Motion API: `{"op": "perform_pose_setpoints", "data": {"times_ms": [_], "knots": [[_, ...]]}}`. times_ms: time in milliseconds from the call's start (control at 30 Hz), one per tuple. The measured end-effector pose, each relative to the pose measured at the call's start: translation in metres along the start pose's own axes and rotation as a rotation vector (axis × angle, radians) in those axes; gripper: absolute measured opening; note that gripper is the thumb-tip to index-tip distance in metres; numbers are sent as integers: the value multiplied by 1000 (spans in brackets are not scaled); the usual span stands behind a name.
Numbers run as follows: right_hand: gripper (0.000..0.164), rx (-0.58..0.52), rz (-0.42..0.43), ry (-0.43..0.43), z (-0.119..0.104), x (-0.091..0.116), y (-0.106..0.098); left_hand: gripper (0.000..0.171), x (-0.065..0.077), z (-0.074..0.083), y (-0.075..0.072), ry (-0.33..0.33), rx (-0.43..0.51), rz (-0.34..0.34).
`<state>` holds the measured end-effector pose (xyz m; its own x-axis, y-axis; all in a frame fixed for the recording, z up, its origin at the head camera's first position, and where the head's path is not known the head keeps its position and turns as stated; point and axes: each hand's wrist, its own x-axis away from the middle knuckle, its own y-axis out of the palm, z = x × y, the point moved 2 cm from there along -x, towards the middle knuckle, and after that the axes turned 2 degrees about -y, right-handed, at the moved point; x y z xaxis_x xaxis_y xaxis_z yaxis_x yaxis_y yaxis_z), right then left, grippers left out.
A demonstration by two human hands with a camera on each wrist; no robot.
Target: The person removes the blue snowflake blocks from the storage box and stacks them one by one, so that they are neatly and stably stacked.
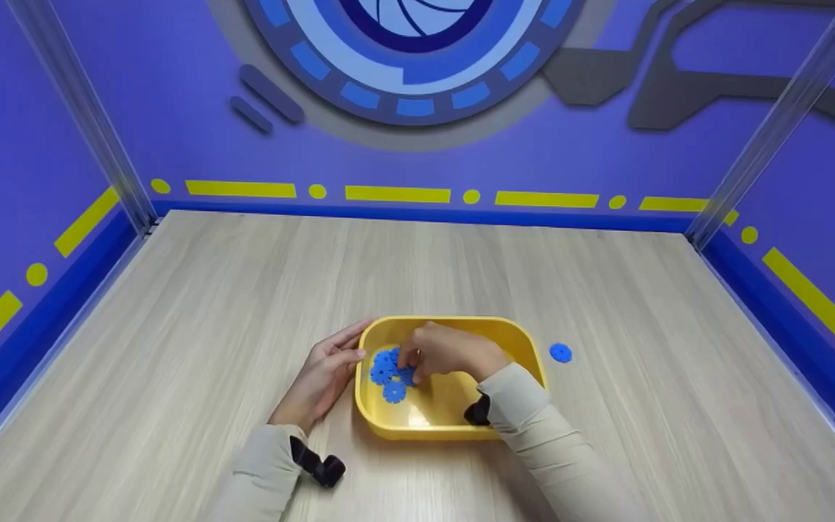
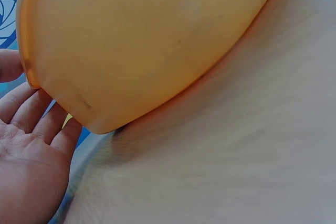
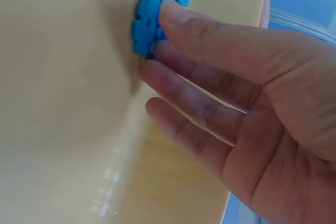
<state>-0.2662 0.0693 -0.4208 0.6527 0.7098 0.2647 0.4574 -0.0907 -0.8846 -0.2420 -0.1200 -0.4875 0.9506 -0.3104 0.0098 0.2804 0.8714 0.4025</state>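
Note:
A yellow plastic tub (image 1: 454,433) stands on the table, with several blue notched discs (image 1: 394,391) at the left of its floor. My left hand (image 1: 327,377) holds the tub's left side, thumb at the rim and fingers along the outer wall. In the left wrist view the fingers of that hand (image 2: 31,140) touch the tub's wall (image 2: 136,45). Reaching inside, my right hand (image 1: 454,351) has its thumb and forefinger at the discs. The right wrist view has them pinching a blue disc (image 3: 147,22), partly hidden by the thumb; the other fingers are loosely bent.
One loose blue disc (image 1: 561,353) lies on the wood-grain table (image 1: 243,290), just right of the tub. Blue-purple panels (image 1: 171,130) with yellow markings enclose the back and both sides. Each wrist wears a black strap (image 1: 320,464).

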Motion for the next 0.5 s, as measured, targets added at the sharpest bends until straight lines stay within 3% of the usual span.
{"op": "perform_pose_setpoints", "data": {"times_ms": [367, 500], "knots": [[22, 52, 51, -64, -2, -4, 5, 60, -1, 0, 0, -4, 16, 5], [23, 59, 40, -48, -1, -4, 6, 60, -1, -1, 0, -6, 21, 7]]}}
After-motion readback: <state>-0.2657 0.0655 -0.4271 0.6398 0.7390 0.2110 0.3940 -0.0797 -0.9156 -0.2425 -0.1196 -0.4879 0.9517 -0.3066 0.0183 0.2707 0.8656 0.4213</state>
